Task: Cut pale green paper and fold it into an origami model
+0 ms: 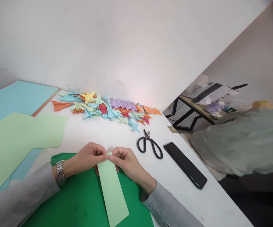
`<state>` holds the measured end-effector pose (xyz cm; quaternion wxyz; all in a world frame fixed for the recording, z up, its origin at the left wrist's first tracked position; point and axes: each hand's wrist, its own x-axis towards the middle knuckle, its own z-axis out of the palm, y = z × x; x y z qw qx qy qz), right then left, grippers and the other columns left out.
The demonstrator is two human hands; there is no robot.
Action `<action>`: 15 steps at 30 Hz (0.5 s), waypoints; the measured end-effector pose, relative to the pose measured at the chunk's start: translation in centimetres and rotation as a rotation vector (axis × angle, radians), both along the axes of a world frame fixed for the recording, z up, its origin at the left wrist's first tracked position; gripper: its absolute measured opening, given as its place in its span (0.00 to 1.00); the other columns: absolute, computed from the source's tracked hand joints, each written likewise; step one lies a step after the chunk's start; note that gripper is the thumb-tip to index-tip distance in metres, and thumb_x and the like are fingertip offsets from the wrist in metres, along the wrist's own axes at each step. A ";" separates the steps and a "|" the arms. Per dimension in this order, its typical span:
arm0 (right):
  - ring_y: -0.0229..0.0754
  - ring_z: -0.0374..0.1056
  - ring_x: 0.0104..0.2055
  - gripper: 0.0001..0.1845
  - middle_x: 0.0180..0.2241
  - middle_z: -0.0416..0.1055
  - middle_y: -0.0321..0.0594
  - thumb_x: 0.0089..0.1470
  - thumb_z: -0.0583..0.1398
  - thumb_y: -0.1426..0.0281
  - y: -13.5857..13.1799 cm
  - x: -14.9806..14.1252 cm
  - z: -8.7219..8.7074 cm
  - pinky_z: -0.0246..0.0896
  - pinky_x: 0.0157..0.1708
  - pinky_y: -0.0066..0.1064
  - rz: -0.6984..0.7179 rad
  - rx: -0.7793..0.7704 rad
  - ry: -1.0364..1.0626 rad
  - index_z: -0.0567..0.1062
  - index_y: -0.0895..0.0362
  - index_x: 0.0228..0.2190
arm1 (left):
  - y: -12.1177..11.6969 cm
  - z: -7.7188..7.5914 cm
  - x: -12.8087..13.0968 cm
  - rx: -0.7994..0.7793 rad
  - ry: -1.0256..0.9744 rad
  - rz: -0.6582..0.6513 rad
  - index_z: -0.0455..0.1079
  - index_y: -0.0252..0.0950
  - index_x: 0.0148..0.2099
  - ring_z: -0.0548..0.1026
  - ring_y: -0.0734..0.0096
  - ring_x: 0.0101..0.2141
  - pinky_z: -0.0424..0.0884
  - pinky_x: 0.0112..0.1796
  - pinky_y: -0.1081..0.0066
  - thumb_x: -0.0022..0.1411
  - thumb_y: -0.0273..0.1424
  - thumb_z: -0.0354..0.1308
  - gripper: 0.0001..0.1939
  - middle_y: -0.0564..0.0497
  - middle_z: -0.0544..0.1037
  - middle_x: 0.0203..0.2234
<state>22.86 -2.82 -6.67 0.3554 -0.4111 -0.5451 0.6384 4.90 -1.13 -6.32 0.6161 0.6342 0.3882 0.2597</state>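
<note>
A long light green paper strip (pixel 112 189) lies over a dark green sheet (pixel 79 201) on the white table (pixel 117 135). My left hand (pixel 89 157) and my right hand (pixel 127 162) both pinch the strip's far end between thumb and fingers, meeting at its top edge. A metal watch (pixel 60 172) is on my left wrist. Both arms wear grey sleeves.
Black scissors (pixel 150 145) and a black flat case (pixel 185 164) lie to the right of my hands. A pile of folded coloured paper shapes (pixel 108 109) sits along the wall. Light green sheets (pixel 13 142) and a blue stack (pixel 18 97) lie left. The table edge runs diagonally right.
</note>
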 end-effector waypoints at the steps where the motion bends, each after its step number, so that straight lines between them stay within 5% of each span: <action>1: 0.29 0.56 0.15 0.19 0.13 0.60 0.26 0.44 0.65 0.55 0.0 0.0 0.0 0.48 0.16 0.22 0.001 0.000 0.000 0.68 0.58 0.23 | 0.0 0.0 0.0 -0.008 -0.002 0.001 0.66 0.32 0.22 0.66 0.78 0.17 0.60 0.18 0.78 0.55 0.40 0.56 0.17 0.56 0.66 0.15; 15: 0.29 0.53 0.14 0.19 0.12 0.59 0.27 0.44 0.65 0.56 -0.1 0.1 -0.2 0.46 0.14 0.22 -0.079 0.043 0.004 0.69 0.58 0.22 | -0.1 0.4 0.1 -0.133 -0.048 0.004 0.66 0.33 0.23 0.72 0.72 0.15 0.69 0.16 0.74 0.52 0.43 0.59 0.18 0.54 0.71 0.14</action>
